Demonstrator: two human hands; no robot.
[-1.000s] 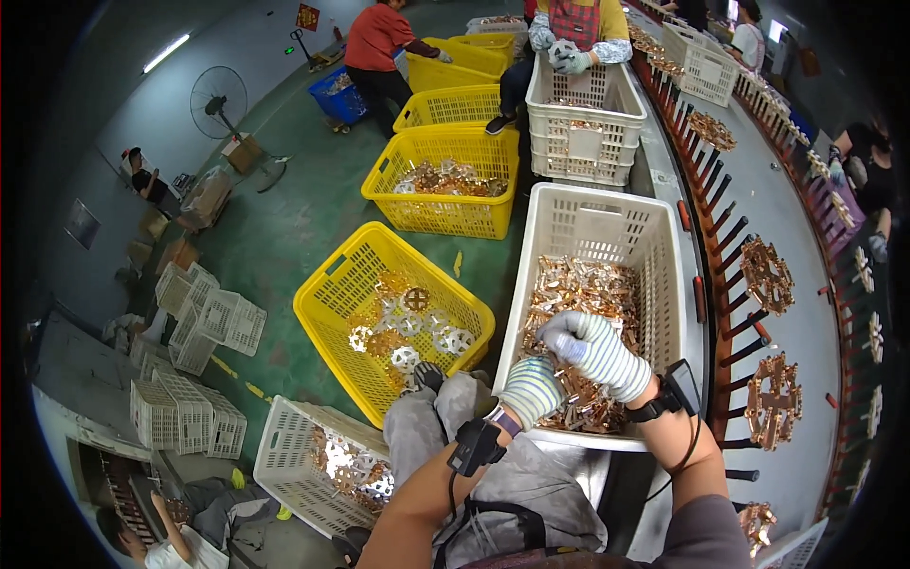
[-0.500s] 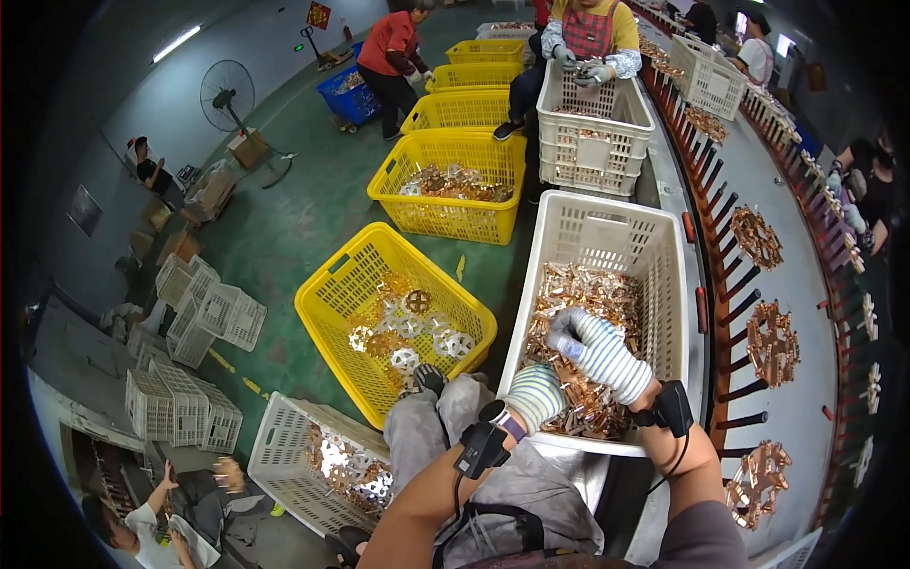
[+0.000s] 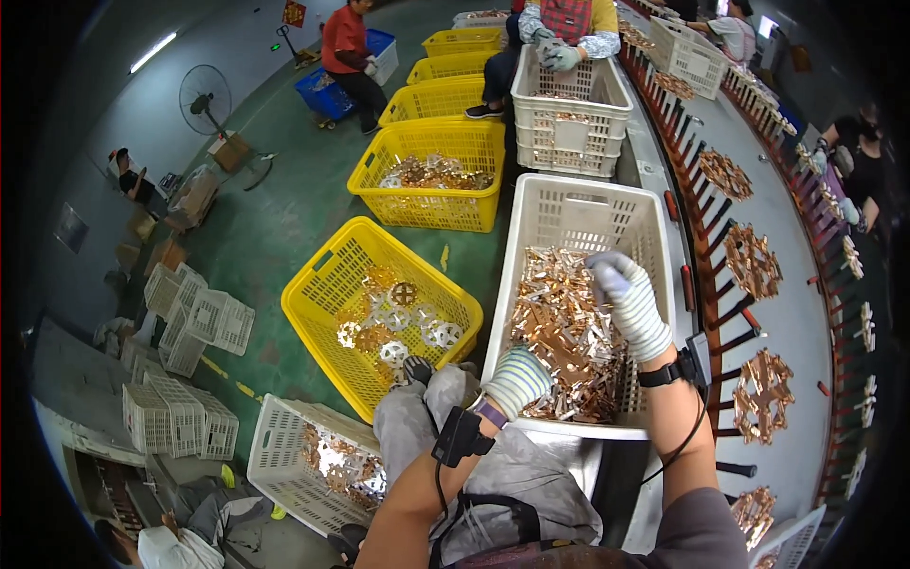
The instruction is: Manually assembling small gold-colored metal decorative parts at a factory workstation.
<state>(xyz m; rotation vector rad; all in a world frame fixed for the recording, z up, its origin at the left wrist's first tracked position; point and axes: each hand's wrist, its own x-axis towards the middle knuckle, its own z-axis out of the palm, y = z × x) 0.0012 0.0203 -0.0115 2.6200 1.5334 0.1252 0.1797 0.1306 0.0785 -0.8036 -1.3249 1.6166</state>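
The copper-coloured metal parts [image 3: 567,332] lie heaped in the white slatted crate [image 3: 588,204] directly in front of the person's knees, filling its near half. The left hand [image 3: 517,379], in a striped knit glove, sits at the near left corner of the heap, its curled fingers pressed down into the pieces by the crate's front rim. The right hand [image 3: 626,299], gloved the same way, is further in, over the far right part of the pile beside the crate's right wall.

The parts are thin strips tangled in every direction, so the heap has no single long axis; many strips near the middle run roughly from the near rim toward the far wall.

The left fingers are bent together against the parts, though whether they clamp a piece cannot be told. The right fingers are curled downward and close together, their tips touching the top of the pile; any piece held there is hidden by the glove.

To the left stands a yellow basket [image 3: 322,275] holding round wheel-shaped pieces [image 3: 398,327].
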